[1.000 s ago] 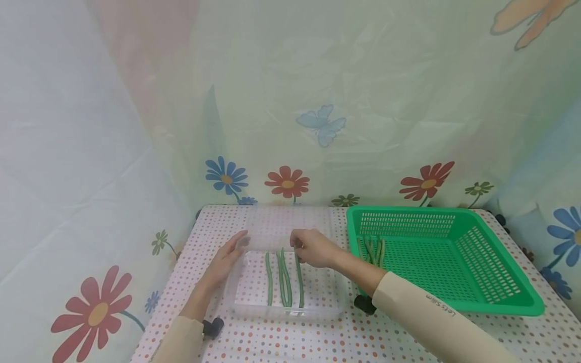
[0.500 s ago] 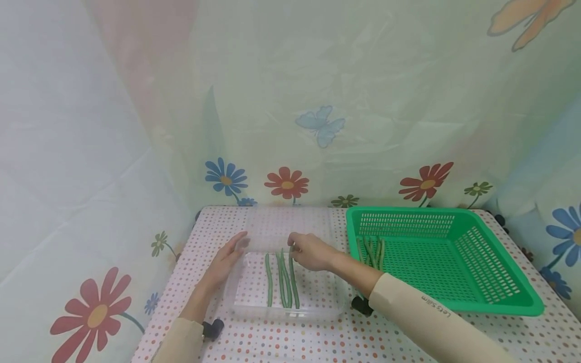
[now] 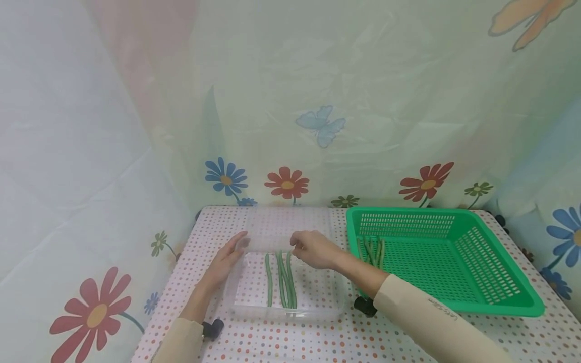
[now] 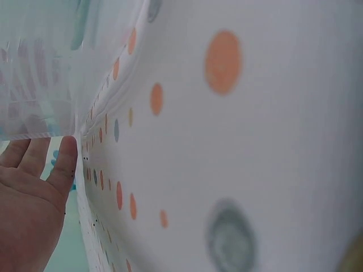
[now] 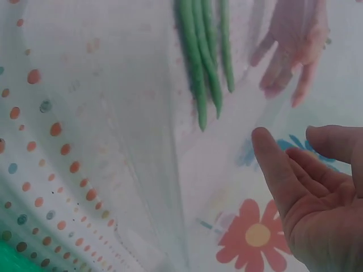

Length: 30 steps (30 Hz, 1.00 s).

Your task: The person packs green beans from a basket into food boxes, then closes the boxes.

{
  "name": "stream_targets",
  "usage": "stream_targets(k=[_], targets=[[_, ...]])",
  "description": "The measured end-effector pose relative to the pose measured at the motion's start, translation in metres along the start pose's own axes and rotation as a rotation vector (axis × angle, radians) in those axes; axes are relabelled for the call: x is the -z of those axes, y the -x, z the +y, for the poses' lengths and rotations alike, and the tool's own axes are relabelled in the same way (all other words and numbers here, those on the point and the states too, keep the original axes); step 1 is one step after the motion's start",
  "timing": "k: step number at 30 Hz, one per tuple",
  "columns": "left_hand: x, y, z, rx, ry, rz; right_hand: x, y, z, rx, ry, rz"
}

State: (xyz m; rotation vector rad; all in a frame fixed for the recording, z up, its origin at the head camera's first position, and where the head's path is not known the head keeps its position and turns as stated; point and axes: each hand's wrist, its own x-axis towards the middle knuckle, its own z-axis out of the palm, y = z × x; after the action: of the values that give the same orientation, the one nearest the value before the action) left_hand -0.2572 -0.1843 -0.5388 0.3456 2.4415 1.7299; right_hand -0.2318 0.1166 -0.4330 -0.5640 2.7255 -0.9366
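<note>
A clear plastic container (image 3: 317, 313) with its lid (image 3: 290, 219) folded back holds several green beans lengthwise. One green bean (image 3: 270, 280) lies apart on the left; the others (image 3: 291, 282) lie together in the middle. My left hand (image 3: 224, 259) rests at the container's left side, and in the left wrist view its extended fingers (image 4: 68, 153) touch the container's edge. Over the far right part of the container is my right hand (image 3: 315, 249). The right wrist view shows its thumb and index finger (image 5: 275, 164) apart, with nothing between them, near the bean ends (image 5: 202, 116).
A green perforated basket (image 3: 454, 305) stands to the right, with several more beans (image 3: 374, 252) at its left end. Black clamps or straps (image 3: 213, 328) show near both wrists. The dotted tablecloth (image 3: 254, 343) runs back to a flowered curtain (image 3: 317, 166).
My right hand first moved left with a green bean, laying it beside the middle ones. It has since let the bean go and drawn slightly right. The left hand stays in place.
</note>
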Motion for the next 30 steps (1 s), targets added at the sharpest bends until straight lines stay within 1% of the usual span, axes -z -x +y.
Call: stream_targets(k=[4,10,16,22,26,30], targets=[[0.0,0.0,0.0,-0.004,0.006,-0.005,0.009,0.002,0.0,0.031,0.005,0.041],[0.001,0.002,0.0,-0.008,0.016,-0.014,0.023,0.003,0.0,0.057,0.011,0.051],[0.001,0.002,0.0,-0.009,0.021,-0.016,0.035,0.005,0.004,0.056,0.026,0.071],[0.0,0.002,0.001,-0.011,0.002,-0.011,0.05,0.008,0.013,0.041,0.022,0.097],[-0.001,0.002,0.003,0.003,-0.003,-0.002,0.065,0.013,0.021,0.029,0.021,0.129],[0.0,0.002,0.003,0.01,-0.005,-0.002,0.078,0.016,0.036,0.027,0.012,0.161]])
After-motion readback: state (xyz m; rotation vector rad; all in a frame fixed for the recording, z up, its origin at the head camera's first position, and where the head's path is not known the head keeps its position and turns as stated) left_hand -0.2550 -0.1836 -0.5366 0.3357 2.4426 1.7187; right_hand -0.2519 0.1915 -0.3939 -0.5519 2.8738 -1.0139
